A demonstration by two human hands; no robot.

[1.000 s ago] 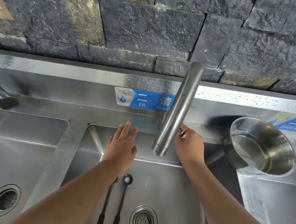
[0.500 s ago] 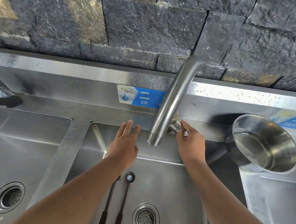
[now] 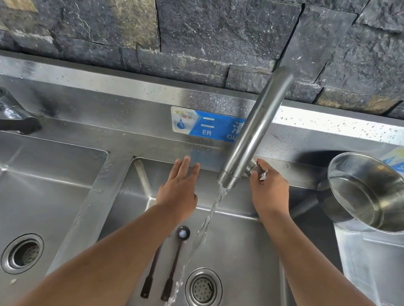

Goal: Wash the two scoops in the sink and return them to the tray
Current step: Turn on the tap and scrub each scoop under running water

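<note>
While water falls beside slim dark scoops (image 3: 174, 261): left fingers (image 3: 184, 169) spread, right fingers (image 3: 262, 171) pinching steel tap handle (image 3: 255, 168).

We see two bare forearms, no sleeves in frame. Left hand (image 3: 178, 196) and right hand (image 3: 269, 193): no gloves, rings, watch or bands visible. Nothing worn from wrist to frame edge.

Middle sink (image 3: 248, 238) with water running from the faucet (image 3: 254, 131) beside two dark scoops (image 3: 173, 264) lying parallel on the basin floor, left of the drain (image 3: 203, 290). Right hand (image 3: 269, 191) grips the faucet handle (image 3: 258, 169); left hand (image 3: 179, 191) hovers flat, fingers extended. A steel pot (image 3: 373, 194) stands at far right.
</note>
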